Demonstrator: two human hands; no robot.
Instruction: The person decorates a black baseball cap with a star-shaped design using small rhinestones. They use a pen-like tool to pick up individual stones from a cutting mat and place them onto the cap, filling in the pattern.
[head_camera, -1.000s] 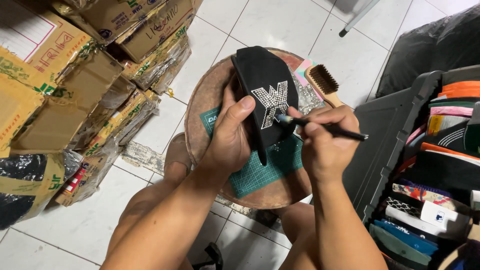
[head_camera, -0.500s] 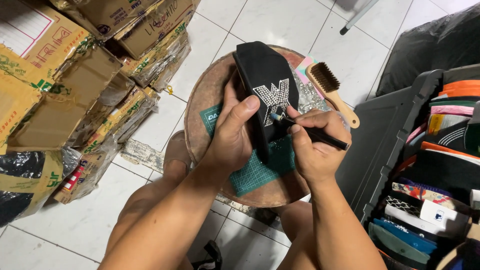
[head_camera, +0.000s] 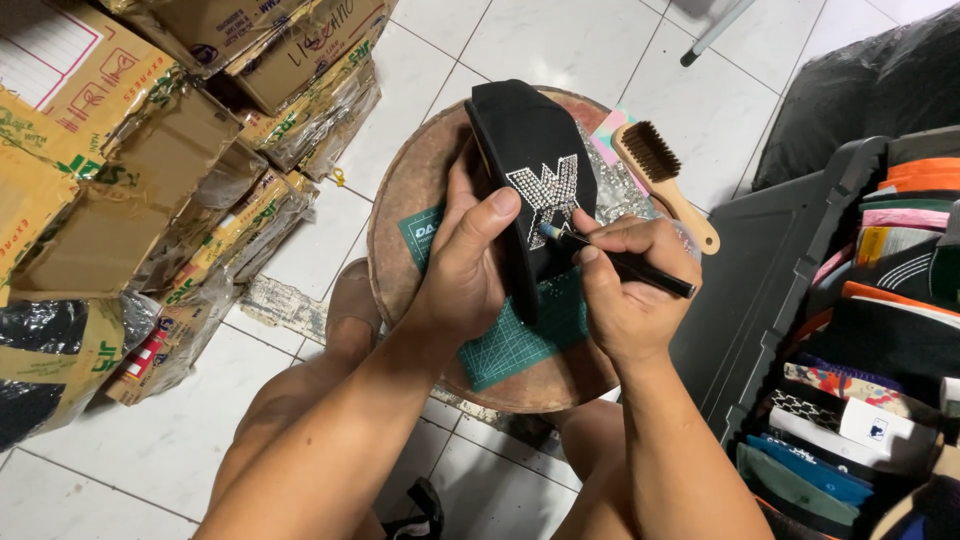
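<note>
Cardboard boxes (head_camera: 120, 130): stacked at upper left on the tiled floor; brown, flattened and crumpled, with green and red print
White label (head_camera: 45, 60): rectangular sheet with a pink border, on the top-left box
Plastic-wrapped bundles (head_camera: 230, 240): clear film over brown cartons, at the foot of the stack, near the round table
Black bag (head_camera: 45, 350): glossy wrap at far left, over a brown carton
White tag (head_camera: 878, 425): small card among the folded caps in the bin at right

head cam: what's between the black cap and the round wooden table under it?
In the head view, a green cutting mat lies on the round wooden table beneath the black cap, which the left hand holds.
</note>
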